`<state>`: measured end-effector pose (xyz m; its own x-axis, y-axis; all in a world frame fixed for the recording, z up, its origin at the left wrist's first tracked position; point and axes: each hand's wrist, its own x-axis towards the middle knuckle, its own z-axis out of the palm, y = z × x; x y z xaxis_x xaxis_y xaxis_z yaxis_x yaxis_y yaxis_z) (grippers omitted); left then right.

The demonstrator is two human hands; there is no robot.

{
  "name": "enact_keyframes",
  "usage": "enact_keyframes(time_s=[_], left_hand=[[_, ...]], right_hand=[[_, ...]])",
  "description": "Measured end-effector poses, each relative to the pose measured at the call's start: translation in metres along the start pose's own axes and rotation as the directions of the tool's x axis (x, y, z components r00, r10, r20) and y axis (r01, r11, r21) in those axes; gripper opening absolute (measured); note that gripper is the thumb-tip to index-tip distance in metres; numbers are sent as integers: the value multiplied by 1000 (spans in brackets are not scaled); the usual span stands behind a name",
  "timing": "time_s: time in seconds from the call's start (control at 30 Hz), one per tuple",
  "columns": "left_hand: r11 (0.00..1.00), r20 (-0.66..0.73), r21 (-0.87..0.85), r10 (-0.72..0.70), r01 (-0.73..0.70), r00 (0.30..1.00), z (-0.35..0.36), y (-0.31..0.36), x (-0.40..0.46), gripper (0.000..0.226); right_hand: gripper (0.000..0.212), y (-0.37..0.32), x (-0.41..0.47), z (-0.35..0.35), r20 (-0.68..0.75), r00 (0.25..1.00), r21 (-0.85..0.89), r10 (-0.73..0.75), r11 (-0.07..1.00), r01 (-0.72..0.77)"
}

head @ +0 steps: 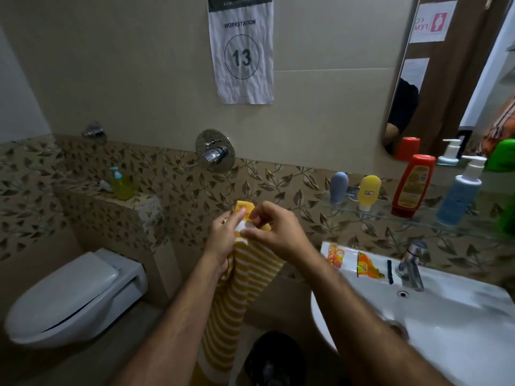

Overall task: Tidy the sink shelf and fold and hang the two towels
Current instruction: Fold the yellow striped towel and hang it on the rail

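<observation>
Right now you hold the yellow striped towel (245,277) up in front of you, between the toilet (69,296) and the sink (446,316), with most of its length hanging straight down towards the floor. Your left hand (223,240) grips the bunched upper part of the cloth, fingers curled round it, which carries the weight. Your right hand (276,229) pinches the top corner, where a plain yellow edge sticks up above the fingers. You seem to be hunting for corners so the cloth can be spread and folded; held this high, it hangs free and gravity straightens it.

Only this one towel shows; the second is out of view. No rail or hook to hang it on appears either, so you will likely have to look for one.

To your right the glass shelf (418,215) carries a grey tube (338,188), a yellow tube (369,192), a red bottle (412,186) and a white-and-blue pump bottle (459,196), all standing. Two printed sachets (354,261) and a small dark item lie on the sink rim beside the tap (412,263), probably still to be tidied. A dark bin (274,358) sits on the floor just beside the hanging towel end, so mind it does not drag in there.
</observation>
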<state>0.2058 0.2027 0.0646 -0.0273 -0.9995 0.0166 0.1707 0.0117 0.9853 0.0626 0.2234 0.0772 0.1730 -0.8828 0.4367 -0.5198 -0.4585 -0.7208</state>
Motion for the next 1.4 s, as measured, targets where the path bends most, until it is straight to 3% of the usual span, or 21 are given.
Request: enact_keyframes(time_s=[0.2,0.4,0.5,0.57,0.63,0.77,0.9,1.0,1.1,1.2,1.23,1.3,1.4], left_hand=[[998,13,57,24,-24,1000,-10,-7,0,24],[995,23,-33,-94,95,995,-21,-11,8,19],[977,80,-75,-194,200,978,-28,-9,10,23],[969,124,-90,-219,231,968,-34,-10,12,24],[981,138,-79,-165,177,977,-36,-13,13,22],[997,217,81,-35,18,976,-32,-14,13,24],[1000,277,26,-21,15,961,-29,-11,13,27],[1000,333,-7,8,-6,943,-30,-12,12,41],[969,259,146,159,-201,953,-27,-11,12,40],[927,134,237,267,-292,954,-23,-7,15,34],[927,118,243,263,-285,958,-25,-2,15,35],[928,106,248,259,-277,960,-31,7,18,39],[923,92,226,297,-310,950,-44,20,25,49]], right_hand=[[37,10,5,23,-23,999,-132,43,990,-46],[14,13,4,28,27,1000,-241,6,970,1],[2,18,5,22,145,989,-26,3,1000,1],[6,19,4,15,171,985,155,14,987,-41],[3,20,5,8,153,986,286,66,952,-108],[10,24,9,7,77,986,322,151,932,-168],[14,24,12,12,24,980,337,196,922,-192],[13,25,15,17,-52,975,275,214,942,-192],[15,24,16,18,-61,976,228,208,955,-189],[15,25,16,7,78,985,262,155,950,-171],[16,28,15,0,163,975,221,149,958,-184],[24,41,13,-13,319,926,-32,200,979,-200],[35,69,10,-31,375,859,-512,348,850,-120]])
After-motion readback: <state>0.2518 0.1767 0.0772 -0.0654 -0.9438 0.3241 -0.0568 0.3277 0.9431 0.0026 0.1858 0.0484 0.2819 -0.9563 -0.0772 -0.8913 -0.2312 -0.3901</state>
